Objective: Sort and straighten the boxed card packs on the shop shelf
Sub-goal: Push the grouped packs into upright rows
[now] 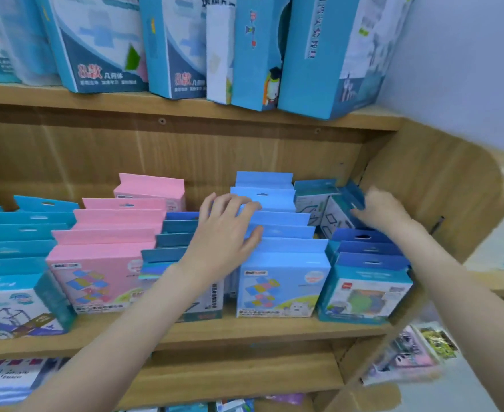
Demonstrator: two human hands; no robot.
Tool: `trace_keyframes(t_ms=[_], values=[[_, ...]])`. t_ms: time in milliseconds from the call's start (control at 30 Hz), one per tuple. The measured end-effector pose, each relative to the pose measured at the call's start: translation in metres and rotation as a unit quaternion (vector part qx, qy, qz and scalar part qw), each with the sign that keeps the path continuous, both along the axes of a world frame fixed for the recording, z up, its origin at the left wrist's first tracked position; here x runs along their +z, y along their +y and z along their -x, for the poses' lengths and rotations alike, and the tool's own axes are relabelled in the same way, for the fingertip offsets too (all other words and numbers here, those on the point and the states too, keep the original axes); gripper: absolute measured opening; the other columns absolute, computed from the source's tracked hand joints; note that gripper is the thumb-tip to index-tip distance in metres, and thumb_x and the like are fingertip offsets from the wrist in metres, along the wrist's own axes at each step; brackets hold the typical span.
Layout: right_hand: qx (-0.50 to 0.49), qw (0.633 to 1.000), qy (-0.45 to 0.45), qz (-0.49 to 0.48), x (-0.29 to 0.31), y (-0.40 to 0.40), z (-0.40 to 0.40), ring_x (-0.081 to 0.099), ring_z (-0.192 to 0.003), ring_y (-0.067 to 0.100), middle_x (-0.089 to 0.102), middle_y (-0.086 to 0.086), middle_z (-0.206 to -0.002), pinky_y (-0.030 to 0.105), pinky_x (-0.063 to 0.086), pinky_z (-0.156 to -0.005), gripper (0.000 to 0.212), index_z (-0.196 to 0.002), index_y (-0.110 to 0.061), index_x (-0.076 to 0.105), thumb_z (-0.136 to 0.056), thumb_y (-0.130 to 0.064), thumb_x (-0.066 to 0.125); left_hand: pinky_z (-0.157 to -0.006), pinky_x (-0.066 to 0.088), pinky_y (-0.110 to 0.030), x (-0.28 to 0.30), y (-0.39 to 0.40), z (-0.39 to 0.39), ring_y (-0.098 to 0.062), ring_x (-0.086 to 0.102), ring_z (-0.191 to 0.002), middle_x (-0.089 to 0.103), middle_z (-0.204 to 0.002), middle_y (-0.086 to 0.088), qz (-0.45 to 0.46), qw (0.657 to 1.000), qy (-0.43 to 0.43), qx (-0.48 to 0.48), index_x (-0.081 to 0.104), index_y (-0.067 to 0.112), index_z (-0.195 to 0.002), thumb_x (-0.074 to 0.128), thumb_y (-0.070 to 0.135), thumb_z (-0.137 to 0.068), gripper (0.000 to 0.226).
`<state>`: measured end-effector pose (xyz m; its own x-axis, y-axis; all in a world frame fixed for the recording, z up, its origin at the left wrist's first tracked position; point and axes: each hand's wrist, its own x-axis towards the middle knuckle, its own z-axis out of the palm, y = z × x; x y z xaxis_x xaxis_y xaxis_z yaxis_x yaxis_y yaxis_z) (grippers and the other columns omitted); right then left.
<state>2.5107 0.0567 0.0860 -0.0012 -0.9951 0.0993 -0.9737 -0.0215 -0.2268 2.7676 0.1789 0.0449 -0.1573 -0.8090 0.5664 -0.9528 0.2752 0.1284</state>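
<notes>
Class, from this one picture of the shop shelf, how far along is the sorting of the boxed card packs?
Mostly done, it seems: the pink boxed packs and the light blue boxed packs stand in neat front-to-back rows. In hand: the left hand rests on the light blue row, while the right hand grips a tilted white-and-teal box at the back right corner. Left: setting that skewed box straight.

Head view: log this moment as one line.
left hand: resting on light-blue packs | right hand: gripping tilted teal pack | stage: straightening
</notes>
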Motion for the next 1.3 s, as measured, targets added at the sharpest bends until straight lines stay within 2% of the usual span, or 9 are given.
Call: trace_keyframes(t_ms=[133,267,433,600,733,900,1033,1200,1300], values=[[0.025,0.999,0.035,-0.003,-0.004,-0.015,-0.005,0.052,-0.071,0.028,0.062,0.017,-0.093,0.030,0.040,-0.058,0.016,-0.076,-0.005,0.049,-0.086,-0.013,0.059,-0.096,0.031,-0.040,-0.007,-0.007,0.009,-0.026,0.050,-0.110,0.065,-0.105,0.000,-0.041,0.999,0.013,0.001,0.065,0.015,-0.106,0.021,0.046,-0.086,0.058],[0.045,0.988,0.058,0.136,0.013,-0.006,-0.002,0.055,-0.079,0.037,0.058,0.023,-0.095,0.033,0.036,-0.059,0.008,-0.096,-0.001,0.049,-0.090,-0.003,0.045,-0.092,0.037,-0.039,-0.015,-0.007,0.012,-0.026,0.055,-0.105,0.068,-0.099,0.001,-0.012,1.000,0.001,0.018,0.067,0.014,-0.102,0.026,0.039,-0.090,0.050],[0.146,0.933,0.041,0.326,0.044,0.036,0.011,0.054,-0.069,0.033,0.063,0.016,-0.088,0.029,0.030,-0.054,0.010,-0.098,-0.009,0.048,-0.095,-0.018,0.044,-0.097,0.029,-0.037,-0.001,-0.002,0.004,-0.017,0.050,-0.101,0.060,-0.110,0.001,0.018,0.997,0.079,-0.006,0.061,0.013,-0.109,0.029,0.038,-0.090,0.045],[0.216,0.868,-0.111,0.432,0.058,0.076,0.018,0.057,-0.080,0.029,0.065,0.017,-0.094,0.030,0.036,-0.062,0.015,-0.102,-0.004,0.055,-0.093,-0.014,0.049,-0.092,0.031,-0.036,0.004,0.033,-0.047,-0.012,0.046,-0.101,0.060,-0.105,0.003,0.030,0.994,0.107,0.005,0.061,0.013,-0.103,0.033,0.030,-0.086,0.037],[0.306,0.847,-0.250,0.355,0.071,0.104,0.006,0.048,-0.064,0.005,0.058,-0.007,-0.078,0.014,0.039,-0.059,0.006,-0.095,-0.019,0.054,-0.090,-0.021,0.053,-0.091,0.036,-0.043,-0.003,0.064,-0.086,-0.016,0.048,-0.104,0.060,-0.108,0.002,-0.009,0.996,0.083,0.019,0.063,0.014,-0.099,0.038,0.032,-0.081,0.035],[0.430,0.865,-0.206,0.159,0.033,0.130,-0.049,0.053,-0.062,0.015,0.056,-0.006,-0.073,0.026,0.041,-0.056,0.013,-0.085,-0.031,0.049,-0.083,-0.044,0.047,-0.096,0.040,-0.049,-0.003,0.083,-0.114,-0.020,0.050,-0.111,0.059,-0.117,0.003,-0.117,0.992,0.037,-0.001,0.060,0.022,-0.110,0.052,0.044,-0.078,0.040],[0.442,0.873,-0.197,0.057,-0.020,0.150,-0.098,0.041,-0.081,0.003,0.045,-0.007,-0.078,0.028,0.032,-0.068,0.007,-0.085,-0.022,0.050,-0.091,-0.021,0.054,-0.100,0.035,-0.042,-0.001,0.079,-0.125,-0.020,0.043,-0.113,0.057,-0.122,0.001,-0.164,0.986,0.008,-0.006,0.055,0.019,-0.122,0.072,0.025,-0.078,0.048],[0.395,0.888,-0.187,0.141,-0.063,0.151,-0.124,0.030,-0.083,0.007,0.033,-0.023,-0.079,0.032,0.030,-0.078,0.010,-0.082,-0.009,0.054,-0.089,-0.017,0.054,-0.094,0.018,-0.023,-0.007,0.067,-0.122,-0.009,0.033,-0.103,0.054,-0.113,0.007,-0.138,0.990,-0.027,-0.030,0.052,0.022,-0.125,0.070,0.030,-0.078,0.051],[0.370,0.888,-0.145,0.232,-0.073,0.150,-0.132,0.036,-0.091,0.012,0.043,-0.016,-0.079,0.033,0.031,-0.078,0.014,-0.078,-0.011,0.051,-0.087,-0.022,0.048,-0.089,0.015,-0.021,-0.008,0.057,-0.116,-0.009,0.031,-0.096,0.059,-0.110,0.007,-0.109,0.993,-0.028,-0.038,0.055,0.020,-0.123,0.072,0.026,-0.076,0.050]])
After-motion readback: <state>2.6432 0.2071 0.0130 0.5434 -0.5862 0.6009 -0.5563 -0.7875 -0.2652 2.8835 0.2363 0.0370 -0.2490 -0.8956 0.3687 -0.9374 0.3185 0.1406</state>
